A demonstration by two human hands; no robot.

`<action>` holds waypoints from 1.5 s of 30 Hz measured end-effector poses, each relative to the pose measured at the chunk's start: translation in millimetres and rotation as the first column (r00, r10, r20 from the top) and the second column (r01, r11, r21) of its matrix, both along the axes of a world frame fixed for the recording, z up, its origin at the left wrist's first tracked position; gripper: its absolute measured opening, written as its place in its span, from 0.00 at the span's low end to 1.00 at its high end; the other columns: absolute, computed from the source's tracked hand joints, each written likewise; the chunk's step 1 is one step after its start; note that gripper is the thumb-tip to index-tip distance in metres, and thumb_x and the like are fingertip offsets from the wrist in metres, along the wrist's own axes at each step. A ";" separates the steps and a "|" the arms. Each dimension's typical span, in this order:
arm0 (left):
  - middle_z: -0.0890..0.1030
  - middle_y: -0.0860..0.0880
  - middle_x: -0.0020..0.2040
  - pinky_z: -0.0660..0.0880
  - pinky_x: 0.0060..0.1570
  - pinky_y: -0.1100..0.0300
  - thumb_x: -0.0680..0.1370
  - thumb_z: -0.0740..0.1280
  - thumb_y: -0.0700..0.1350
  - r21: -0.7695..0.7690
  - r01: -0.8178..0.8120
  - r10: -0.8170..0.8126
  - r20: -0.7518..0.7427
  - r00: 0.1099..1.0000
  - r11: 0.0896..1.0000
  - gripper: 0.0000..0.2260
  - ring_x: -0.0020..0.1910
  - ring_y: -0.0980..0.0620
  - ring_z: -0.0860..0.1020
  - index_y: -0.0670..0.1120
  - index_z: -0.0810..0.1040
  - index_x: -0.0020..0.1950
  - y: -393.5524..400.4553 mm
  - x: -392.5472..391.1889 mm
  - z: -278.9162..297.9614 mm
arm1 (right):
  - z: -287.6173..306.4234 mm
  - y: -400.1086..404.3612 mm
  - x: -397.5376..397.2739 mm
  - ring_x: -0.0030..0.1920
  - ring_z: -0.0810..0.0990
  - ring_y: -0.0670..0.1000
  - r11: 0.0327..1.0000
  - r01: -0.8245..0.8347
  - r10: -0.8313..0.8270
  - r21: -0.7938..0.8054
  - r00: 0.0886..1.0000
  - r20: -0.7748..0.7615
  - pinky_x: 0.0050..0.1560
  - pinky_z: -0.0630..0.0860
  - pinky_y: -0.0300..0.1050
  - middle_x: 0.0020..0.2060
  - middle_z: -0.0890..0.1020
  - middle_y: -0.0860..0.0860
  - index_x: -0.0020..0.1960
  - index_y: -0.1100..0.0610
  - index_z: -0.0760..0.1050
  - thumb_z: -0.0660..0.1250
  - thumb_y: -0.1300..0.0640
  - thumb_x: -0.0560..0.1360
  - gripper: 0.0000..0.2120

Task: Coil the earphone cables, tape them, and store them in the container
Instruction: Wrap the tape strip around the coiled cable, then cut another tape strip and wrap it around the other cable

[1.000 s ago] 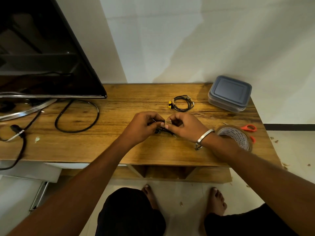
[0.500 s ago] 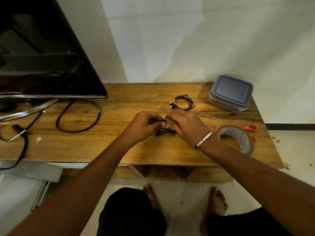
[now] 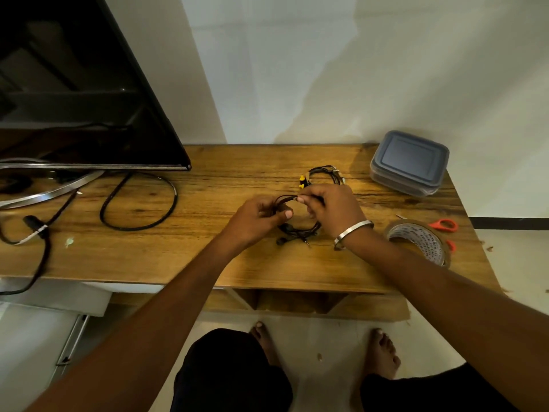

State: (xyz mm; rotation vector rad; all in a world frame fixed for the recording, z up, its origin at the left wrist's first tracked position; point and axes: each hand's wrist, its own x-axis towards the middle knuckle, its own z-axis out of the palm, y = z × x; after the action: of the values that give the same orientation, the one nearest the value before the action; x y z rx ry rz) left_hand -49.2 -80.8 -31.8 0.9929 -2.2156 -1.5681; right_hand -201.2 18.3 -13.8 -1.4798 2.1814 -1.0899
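Both hands are on the black earphone cable (image 3: pixel 297 230) mid-table — my left hand (image 3: pixel 258 217) pinches one side of the loop, my right hand (image 3: pixel 329 206) pinches the far strand. The loop runs left to right between them, buds and plug dangling toward me. The tape roll (image 3: pixel 421 242) sits just beside my right wrist, so that hand's nearer. Its print is too blurred to read. The container (image 3: pixel 410 162) is back right, lid on.
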 end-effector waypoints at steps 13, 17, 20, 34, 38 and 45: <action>0.82 0.48 0.43 0.77 0.35 0.59 0.82 0.62 0.44 -0.016 -0.247 0.247 0.133 0.960 0.969 0.08 0.35 0.51 0.80 0.45 0.79 0.57 -12.0 6.8 -6.4 | -19.0 -34.8 8.9 0.47 0.81 0.51 0.971 0.131 -0.144 0.202 0.988 0.048 0.44 0.70 0.36 0.44 0.84 0.54 0.51 0.57 0.82 0.67 0.55 0.75 0.08; 0.82 0.45 0.53 0.73 0.45 0.61 0.82 0.60 0.42 -0.419 -0.124 0.249 0.259 0.933 0.899 0.12 0.49 0.48 0.80 0.44 0.79 0.61 -24.8 15.9 -9.4 | -28.9 -50.0 20.6 0.50 0.80 0.54 0.959 0.099 -0.106 0.265 0.994 0.011 0.50 0.73 0.39 0.47 0.84 0.55 0.51 0.59 0.81 0.65 0.58 0.76 0.08; 0.83 0.44 0.52 0.78 0.49 0.52 0.81 0.60 0.42 -0.542 -0.061 0.252 0.286 0.925 0.838 0.11 0.50 0.44 0.80 0.45 0.79 0.60 -33.7 20.2 -14.3 | -34.0 -58.9 27.0 0.49 0.81 0.56 0.966 0.088 -0.078 0.242 0.996 -0.053 0.52 0.78 0.48 0.47 0.84 0.56 0.51 0.59 0.80 0.64 0.58 0.76 0.08; 0.68 0.46 0.66 0.61 0.66 0.47 0.80 0.61 0.54 -0.632 -0.131 0.391 0.291 0.873 0.764 0.20 0.67 0.45 0.65 0.47 0.72 0.68 -19.4 10.4 -10.5 | -29.6 -41.2 22.8 0.53 0.76 0.55 0.979 0.003 0.013 0.205 0.997 -0.073 0.56 0.74 0.50 0.56 0.74 0.56 0.58 0.60 0.73 0.61 0.52 0.78 0.14; 0.67 0.44 0.67 0.61 0.65 0.48 0.79 0.63 0.48 -0.692 -0.149 0.381 0.194 0.904 0.707 0.16 0.68 0.45 0.63 0.46 0.73 0.66 -2.5 -1.3 -0.1 | -12.6 -11.9 4.7 0.53 0.75 0.55 0.981 -0.020 0.041 0.194 0.993 -0.109 0.56 0.73 0.48 0.56 0.73 0.55 0.58 0.59 0.73 0.61 0.56 0.77 0.11; 0.74 0.45 0.57 0.69 0.52 0.60 0.79 0.64 0.40 -0.617 -0.020 0.067 0.053 0.996 0.786 0.12 0.54 0.49 0.74 0.43 0.75 0.62 50.0 -49.5 19.0 | 29.5 48.0 -55.1 0.52 0.77 0.55 0.969 0.086 -0.041 0.231 0.980 -0.193 0.57 0.74 0.48 0.52 0.78 0.56 0.53 0.59 0.78 0.62 0.64 0.75 0.10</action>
State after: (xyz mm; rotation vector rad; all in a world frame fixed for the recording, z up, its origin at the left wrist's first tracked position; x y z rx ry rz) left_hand -98.8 -30.8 -12.8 0.8815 -2.4702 -0.6805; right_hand -256.2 66.3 15.7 -1.4631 2.4036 -0.6989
